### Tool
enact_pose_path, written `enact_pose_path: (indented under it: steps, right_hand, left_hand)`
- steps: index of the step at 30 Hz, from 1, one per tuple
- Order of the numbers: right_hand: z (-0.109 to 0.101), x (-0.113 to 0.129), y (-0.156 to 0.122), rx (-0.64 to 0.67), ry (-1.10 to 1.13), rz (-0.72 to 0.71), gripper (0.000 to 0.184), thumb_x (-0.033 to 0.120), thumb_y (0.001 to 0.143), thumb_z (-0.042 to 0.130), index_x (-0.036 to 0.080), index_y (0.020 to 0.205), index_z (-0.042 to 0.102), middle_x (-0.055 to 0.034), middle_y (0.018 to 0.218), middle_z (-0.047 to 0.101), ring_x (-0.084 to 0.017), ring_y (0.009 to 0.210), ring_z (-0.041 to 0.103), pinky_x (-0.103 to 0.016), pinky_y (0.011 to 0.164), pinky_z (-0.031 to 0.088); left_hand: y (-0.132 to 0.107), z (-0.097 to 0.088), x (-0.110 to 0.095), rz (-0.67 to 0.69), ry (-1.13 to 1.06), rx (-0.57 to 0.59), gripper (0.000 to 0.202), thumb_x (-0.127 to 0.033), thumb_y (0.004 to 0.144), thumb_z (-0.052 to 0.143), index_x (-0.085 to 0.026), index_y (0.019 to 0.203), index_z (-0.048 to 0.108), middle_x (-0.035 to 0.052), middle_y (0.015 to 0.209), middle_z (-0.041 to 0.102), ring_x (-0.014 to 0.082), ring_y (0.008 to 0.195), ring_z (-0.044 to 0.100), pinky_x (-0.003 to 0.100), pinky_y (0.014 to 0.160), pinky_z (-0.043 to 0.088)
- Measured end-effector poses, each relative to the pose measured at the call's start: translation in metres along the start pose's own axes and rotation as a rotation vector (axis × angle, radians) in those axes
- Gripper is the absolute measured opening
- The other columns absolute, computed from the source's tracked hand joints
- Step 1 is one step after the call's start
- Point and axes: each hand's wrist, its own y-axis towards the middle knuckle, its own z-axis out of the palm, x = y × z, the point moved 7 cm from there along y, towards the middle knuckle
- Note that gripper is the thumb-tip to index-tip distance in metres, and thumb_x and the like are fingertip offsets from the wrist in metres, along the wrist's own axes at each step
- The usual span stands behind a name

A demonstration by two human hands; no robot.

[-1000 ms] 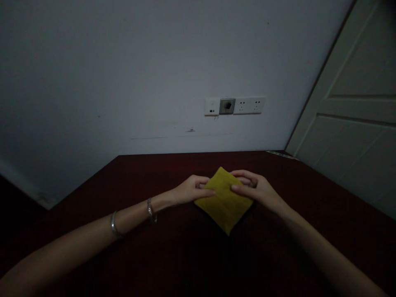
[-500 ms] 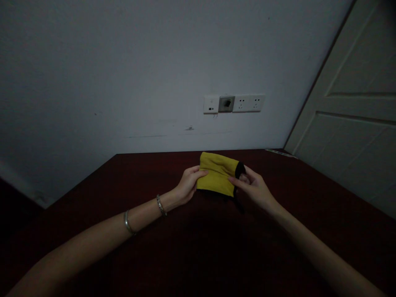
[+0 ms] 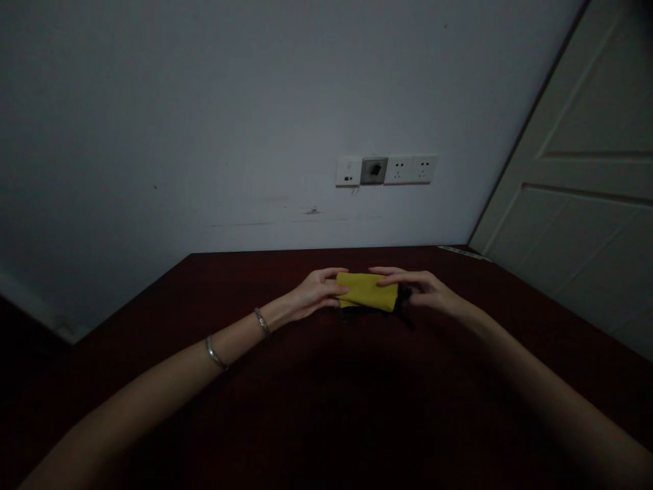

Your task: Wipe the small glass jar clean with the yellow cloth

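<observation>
A yellow cloth piece with black edging (image 3: 368, 291), perhaps a pouch, is folded into a narrow, flat bundle above the dark red tabletop. My left hand (image 3: 317, 294) pinches its left end, with fingers over the front and behind it. At the right end, my right hand (image 3: 426, 286) holds the upper corner, fingers along the top edge. Some black material, maybe a cord, hangs under the right hand; its shape is too dark to make out. Two silver bracelets (image 3: 216, 354) circle my left forearm and wrist.
The dark red table (image 3: 255, 272) meets a pale wall (image 3: 245, 122) at its far edge. Above it, a row of sockets and switches (image 3: 386, 170) is set in the wall. To the right stands a panelled door (image 3: 586, 156). A light strip (image 3: 464, 252) lies at the back right edge.
The yellow cloth was spread taller between my hands; now it is folded over to about half that height. My right hand has shifted up to its top edge.
</observation>
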Motion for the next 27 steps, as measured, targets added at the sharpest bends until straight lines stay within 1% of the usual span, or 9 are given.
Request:
enact_pose_path:
  steps: [2, 4, 7, 11, 13, 15, 19, 23, 27]
  right_hand:
    - [0.003, -0.005, 0.003, 0.023, 0.216, 0.111, 0.053, 0.029, 0.072, 0.058, 0.026, 0.126, 0.055, -0.0085, 0.141, 0.046, -0.029, 0.124, 0.047, -0.046, 0.095, 0.044]
    - [0.005, -0.012, 0.008, -0.054, 0.254, 0.224, 0.06, 0.034, 0.074, 0.061, 0.024, 0.132, 0.048, -0.0114, 0.136, 0.051, -0.028, 0.116, 0.054, -0.044, 0.09, 0.047]
    - [0.008, -0.021, 0.02, -0.122, 0.085, 0.315, 0.054, 0.035, 0.071, 0.069, 0.02, 0.122, 0.057, -0.0104, 0.115, 0.065, -0.024, 0.097, 0.063, -0.041, 0.084, 0.05]
    - [-0.004, -0.02, 0.036, -0.143, -0.099, 0.252, 0.047, 0.031, 0.068, 0.071, 0.018, 0.112, 0.062, -0.0072, 0.104, 0.068, -0.023, 0.089, 0.064, -0.041, 0.081, 0.051]
    - [-0.016, -0.015, 0.04, -0.145, -0.243, 0.191, 0.041, 0.027, 0.07, 0.068, 0.018, 0.11, 0.063, -0.0062, 0.103, 0.068, -0.022, 0.089, 0.064, -0.041, 0.082, 0.05]
    - [-0.02, -0.008, 0.042, -0.067, -0.424, 0.093, 0.038, 0.022, 0.074, 0.062, 0.018, 0.112, 0.062, -0.0065, 0.106, 0.068, -0.022, 0.093, 0.064, -0.042, 0.085, 0.049]
    - [0.002, 0.006, 0.038, 0.17, -0.861, -0.188, 0.047, 0.011, 0.077, 0.057, 0.02, 0.123, 0.056, -0.0098, 0.135, 0.052, -0.026, 0.114, 0.055, -0.045, 0.093, 0.045]
    - [0.034, 0.002, 0.032, 0.38, -1.144, -0.374, 0.046, 0.007, 0.084, 0.051, 0.026, 0.125, 0.054, -0.0071, 0.143, 0.044, -0.025, 0.106, 0.059, -0.042, 0.081, 0.049]
    - [0.051, -0.005, 0.027, 0.47, -1.263, -0.484, 0.049, 0.006, 0.086, 0.052, 0.03, 0.128, 0.05, -0.0036, 0.143, 0.044, -0.023, 0.105, 0.058, -0.036, 0.075, 0.049]
  left_hand:
    - [0.005, -0.002, -0.005, 0.062, 0.066, -0.043, 0.065, -0.009, 0.066, 0.071, -0.014, 0.126, 0.045, 0.015, 0.111, 0.062, 0.0211, 0.092, 0.064, 0.035, 0.079, 0.051]
    - [0.01, 0.002, -0.014, 0.14, 0.141, -0.033, 0.066, -0.009, 0.066, 0.07, -0.014, 0.127, 0.043, 0.0125, 0.104, 0.064, 0.0201, 0.089, 0.064, 0.036, 0.081, 0.05]
    - [0.013, 0.005, -0.033, 0.318, 0.341, -0.053, 0.056, -0.012, 0.069, 0.066, -0.014, 0.123, 0.048, 0.0098, 0.1, 0.065, 0.0207, 0.092, 0.063, 0.04, 0.086, 0.049]
    - [0.007, -0.005, -0.045, 0.546, 0.703, -0.122, 0.062, -0.021, 0.071, 0.069, -0.018, 0.128, 0.046, 0.0105, 0.116, 0.061, 0.0232, 0.112, 0.055, 0.044, 0.104, 0.035]
    - [0.007, -0.02, -0.03, 0.532, 0.746, -0.135, 0.077, -0.028, 0.068, 0.074, -0.017, 0.135, 0.038, 0.0147, 0.129, 0.053, 0.0254, 0.123, 0.047, 0.044, 0.109, 0.029]
    - [0.013, -0.036, 0.001, 0.39, 0.74, -0.106, 0.091, -0.033, 0.062, 0.079, -0.015, 0.138, 0.033, 0.0198, 0.139, 0.043, 0.0291, 0.129, 0.041, 0.047, 0.109, 0.028]
    - [0.021, -0.05, 0.05, 0.289, 0.688, -0.083, 0.103, -0.035, 0.057, 0.082, -0.016, 0.141, 0.026, 0.0225, 0.144, 0.034, 0.0315, 0.133, 0.036, 0.05, 0.11, 0.025]
    - [0.024, -0.039, 0.059, 0.33, 0.62, -0.076, 0.109, -0.034, 0.056, 0.084, -0.016, 0.143, 0.021, 0.0218, 0.145, 0.033, 0.0305, 0.133, 0.035, 0.047, 0.11, 0.027]
    - [0.028, -0.031, 0.059, 0.288, 0.626, -0.098, 0.113, -0.034, 0.052, 0.085, -0.015, 0.143, 0.02, 0.0219, 0.143, 0.036, 0.0314, 0.134, 0.034, 0.047, 0.111, 0.026]
